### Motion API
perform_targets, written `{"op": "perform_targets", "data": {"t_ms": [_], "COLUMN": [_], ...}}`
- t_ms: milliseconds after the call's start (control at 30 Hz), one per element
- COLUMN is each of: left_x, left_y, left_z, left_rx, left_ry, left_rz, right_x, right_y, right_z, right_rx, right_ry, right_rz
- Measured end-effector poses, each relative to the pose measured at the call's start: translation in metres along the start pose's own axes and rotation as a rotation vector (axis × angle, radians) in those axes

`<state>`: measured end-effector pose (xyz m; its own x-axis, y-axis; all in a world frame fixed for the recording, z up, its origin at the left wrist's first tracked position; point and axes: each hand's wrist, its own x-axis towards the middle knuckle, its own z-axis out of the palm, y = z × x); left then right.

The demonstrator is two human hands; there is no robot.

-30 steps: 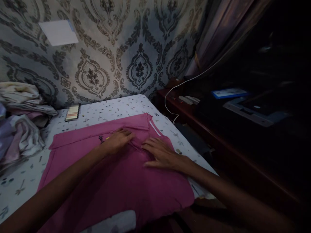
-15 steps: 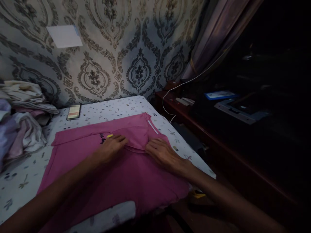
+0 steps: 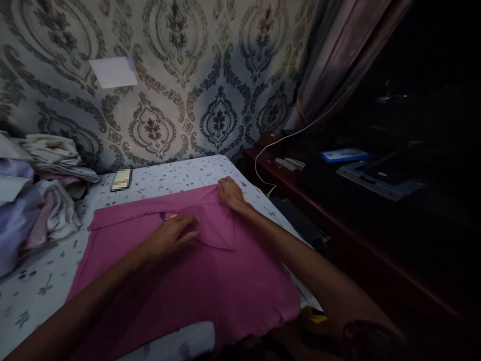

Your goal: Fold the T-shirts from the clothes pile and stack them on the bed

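A pink T-shirt [image 3: 150,276] with dark lettering lies spread on the bed, its far edge folded over in a long strip and a sleeve-like flap [image 3: 216,230] lying toward me. My left hand [image 3: 176,233] is on the shirt beside the lettering, fingers loosely bent and a little apart, holding nothing I can see. At the shirt's far right corner, my right hand [image 3: 230,193] has its fingers closed on the pink cloth. A small yellow patch [image 3: 174,216] shows just beyond my left fingers.
Crumpled clothes [image 3: 45,185] are heaped at the left. A phone [image 3: 121,179] lies near the patterned wall [image 3: 180,75]. On the right stands a dark red table [image 3: 259,155] carrying a blue-edged item [image 3: 345,155], with a white cable [image 3: 259,160] hanging over its side.
My right hand has moved away from me, from the flap's edge to the shirt's far right corner. The flap now lies flatter, and the white strip at the corner no longer shows.
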<state>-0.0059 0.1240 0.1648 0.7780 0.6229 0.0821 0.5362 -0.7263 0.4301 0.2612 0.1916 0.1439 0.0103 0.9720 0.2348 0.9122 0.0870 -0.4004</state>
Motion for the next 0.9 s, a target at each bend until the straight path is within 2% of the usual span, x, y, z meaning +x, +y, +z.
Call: {"op": "perform_targets", "data": {"t_ms": [100,167,267,400,600,733,800,867,900], "left_x": [-0.015,-0.032,-0.059,-0.083,-0.096,-0.099,-0.098,-0.094,-0.092], "left_y": [-0.044,-0.080,-0.125,-0.160,-0.186,-0.185,-0.178,-0.170,-0.166], "left_z": [-0.021,-0.036,-0.054,-0.055,-0.035,-0.033,-0.034,-0.035,-0.035], "left_rx": [0.033,0.140,0.260,0.267,0.315,0.315,0.316,0.324,0.326], "left_ry": [0.132,0.218,0.239,0.229,0.278,0.267,0.267,0.273,0.268], "left_rz": [-0.236,-0.383,-0.534,-0.577,-0.540,-0.549,-0.565,-0.569,-0.561], "right_x": [0.025,0.033,0.037,0.038,0.038,0.037,0.036,0.035,0.034], "right_y": [0.016,0.025,0.032,0.035,0.044,0.044,0.041,0.036,0.033], "right_z": [0.005,0.007,0.011,0.016,0.014,0.011,0.013,0.019,0.022], "right_rx": [-0.062,-0.083,-0.096,-0.098,-0.102,-0.089,-0.095,-0.081,-0.068], "right_ry": [0.030,0.021,0.011,0.015,0.017,0.030,0.096,0.141,0.123], "right_rz": [0.272,0.369,0.423,0.452,0.491,0.485,0.391,0.167,0.036]}}
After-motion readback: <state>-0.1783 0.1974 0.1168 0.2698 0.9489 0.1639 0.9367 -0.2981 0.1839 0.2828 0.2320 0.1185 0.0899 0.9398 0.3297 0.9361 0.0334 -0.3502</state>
